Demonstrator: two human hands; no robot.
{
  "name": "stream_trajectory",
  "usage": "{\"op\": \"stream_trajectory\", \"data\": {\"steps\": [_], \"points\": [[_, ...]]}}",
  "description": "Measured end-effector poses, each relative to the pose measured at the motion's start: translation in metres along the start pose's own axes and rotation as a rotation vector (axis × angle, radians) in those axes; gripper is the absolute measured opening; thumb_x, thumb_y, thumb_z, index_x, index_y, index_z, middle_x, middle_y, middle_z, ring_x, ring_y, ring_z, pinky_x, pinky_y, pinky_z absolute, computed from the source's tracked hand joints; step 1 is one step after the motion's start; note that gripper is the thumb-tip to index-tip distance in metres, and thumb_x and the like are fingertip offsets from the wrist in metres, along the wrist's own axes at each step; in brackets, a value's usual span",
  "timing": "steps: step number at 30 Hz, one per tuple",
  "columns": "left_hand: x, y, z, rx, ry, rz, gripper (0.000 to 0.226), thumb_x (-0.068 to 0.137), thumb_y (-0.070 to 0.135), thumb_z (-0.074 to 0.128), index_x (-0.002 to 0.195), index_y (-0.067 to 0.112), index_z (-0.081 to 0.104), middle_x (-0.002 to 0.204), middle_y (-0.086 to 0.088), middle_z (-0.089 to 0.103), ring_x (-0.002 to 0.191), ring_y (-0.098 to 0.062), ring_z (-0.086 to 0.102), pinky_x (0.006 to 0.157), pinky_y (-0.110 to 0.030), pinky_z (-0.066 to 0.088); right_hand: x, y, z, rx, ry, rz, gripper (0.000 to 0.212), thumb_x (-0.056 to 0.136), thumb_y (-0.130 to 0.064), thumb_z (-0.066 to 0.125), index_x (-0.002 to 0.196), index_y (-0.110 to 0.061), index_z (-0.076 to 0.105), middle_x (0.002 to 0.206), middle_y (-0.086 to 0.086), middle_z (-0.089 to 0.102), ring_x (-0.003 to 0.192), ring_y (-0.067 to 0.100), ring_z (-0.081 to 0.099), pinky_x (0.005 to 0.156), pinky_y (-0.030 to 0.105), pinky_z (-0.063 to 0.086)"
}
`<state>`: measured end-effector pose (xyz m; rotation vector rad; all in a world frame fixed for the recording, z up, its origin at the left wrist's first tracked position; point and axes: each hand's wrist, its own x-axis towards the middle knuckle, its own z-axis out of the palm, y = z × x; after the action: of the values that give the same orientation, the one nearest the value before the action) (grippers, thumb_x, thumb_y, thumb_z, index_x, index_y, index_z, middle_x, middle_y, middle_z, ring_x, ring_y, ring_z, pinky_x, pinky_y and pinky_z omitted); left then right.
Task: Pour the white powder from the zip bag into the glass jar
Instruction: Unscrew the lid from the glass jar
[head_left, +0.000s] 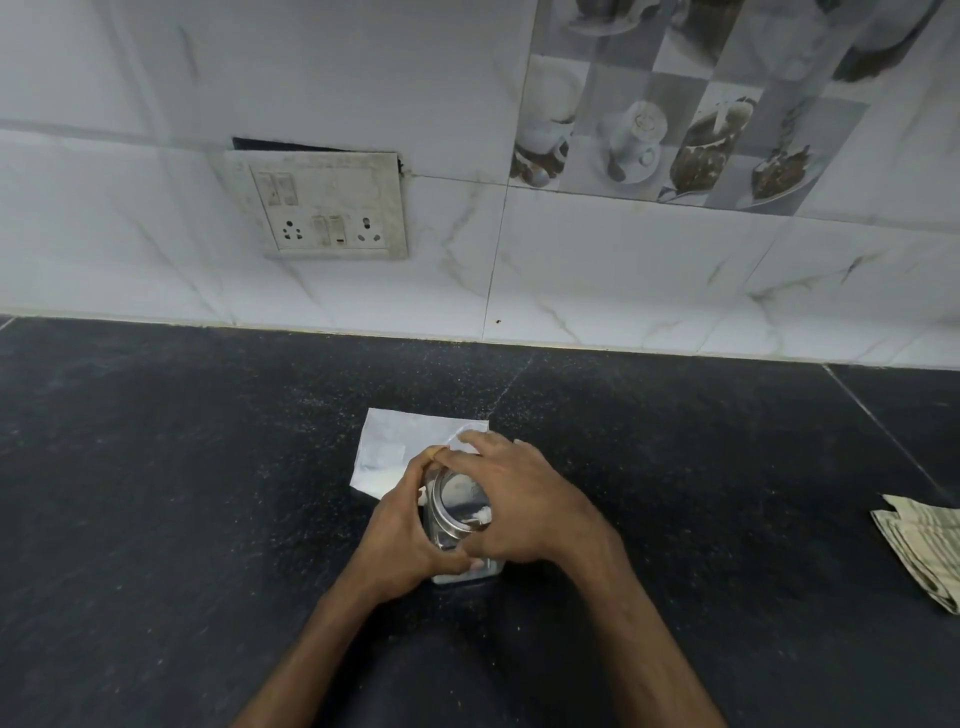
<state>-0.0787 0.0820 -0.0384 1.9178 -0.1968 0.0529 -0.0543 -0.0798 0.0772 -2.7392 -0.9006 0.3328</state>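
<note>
A clear glass jar (457, 512) stands on the black counter (182, 493), with a little white powder visible inside. My left hand (402, 530) wraps the jar's left side. My right hand (519, 499) covers its top and right side, fingers curled over the metal rim or lid. Just behind the jar a white zip bag (400, 441) lies flat on the counter, its near edge hidden by my hands. My right fingertips reach over the bag's near right corner.
A folded striped cloth (924, 551) lies at the right edge of the counter. The tiled wall (571, 260) rises behind, with a switch and socket plate (319, 205) at the left.
</note>
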Motion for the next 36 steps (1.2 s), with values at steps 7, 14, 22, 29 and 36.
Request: {"op": "stream_trajectory", "data": {"steps": [7, 14, 22, 29, 36], "points": [[0.0, 0.001, -0.001, -0.013, -0.006, -0.012, 0.118, 0.042, 0.033, 0.097, 0.14, 0.045, 0.034, 0.128, 0.019, 0.062, 0.116, -0.003, 0.063, 0.088, -0.016, 0.052, -0.002, -0.004, 0.004, 0.026, 0.067, 0.027, 0.075, 0.074, -0.038, 0.075, 0.143, -0.031, 0.048, 0.138, -0.002, 0.046, 0.125, 0.019, 0.048, 0.109, 0.038, 0.038], [-0.001, 0.0, -0.001, -0.015, -0.006, -0.022, 0.116, 0.041, 0.033, 0.095, 0.136, 0.053, 0.032, 0.128, 0.026, 0.058, 0.118, 0.002, 0.059, 0.092, -0.015, 0.051, -0.007, -0.006, 0.008, -0.006, 0.121, 0.162, 0.092, 0.071, -0.058, 0.074, 0.149, -0.027, 0.036, 0.136, -0.001, 0.044, 0.12, 0.019, 0.049, 0.098, 0.037, 0.047], [0.001, 0.0, -0.002, -0.019, -0.02, 0.007, 0.118, 0.043, 0.042, 0.096, 0.142, 0.047, 0.031, 0.136, 0.024, 0.055, 0.126, -0.001, 0.056, 0.099, -0.014, 0.045, -0.004, -0.006, 0.004, -0.013, 0.032, 0.139, 0.109, 0.067, -0.063, 0.077, 0.156, -0.031, 0.022, 0.158, 0.002, 0.03, 0.141, 0.025, 0.035, 0.113, 0.045, 0.033], [0.0, 0.0, 0.0, -0.01, -0.007, 0.013, 0.116, 0.043, 0.036, 0.095, 0.139, 0.052, 0.031, 0.134, 0.029, 0.055, 0.124, 0.004, 0.055, 0.095, -0.006, 0.044, -0.001, -0.004, 0.001, -0.046, -0.062, 0.033, 0.104, 0.071, -0.041, 0.082, 0.155, -0.034, 0.022, 0.164, -0.001, 0.022, 0.15, 0.021, 0.02, 0.121, 0.047, 0.013], [0.001, -0.001, 0.0, -0.023, -0.014, -0.011, 0.118, 0.043, 0.034, 0.097, 0.14, 0.046, 0.032, 0.13, 0.022, 0.059, 0.12, -0.002, 0.06, 0.095, -0.017, 0.05, -0.001, -0.006, -0.002, -0.029, 0.003, 0.023, 0.082, 0.073, -0.03, 0.079, 0.147, -0.03, 0.043, 0.142, -0.003, 0.045, 0.128, 0.019, 0.047, 0.108, 0.039, 0.037]]}}
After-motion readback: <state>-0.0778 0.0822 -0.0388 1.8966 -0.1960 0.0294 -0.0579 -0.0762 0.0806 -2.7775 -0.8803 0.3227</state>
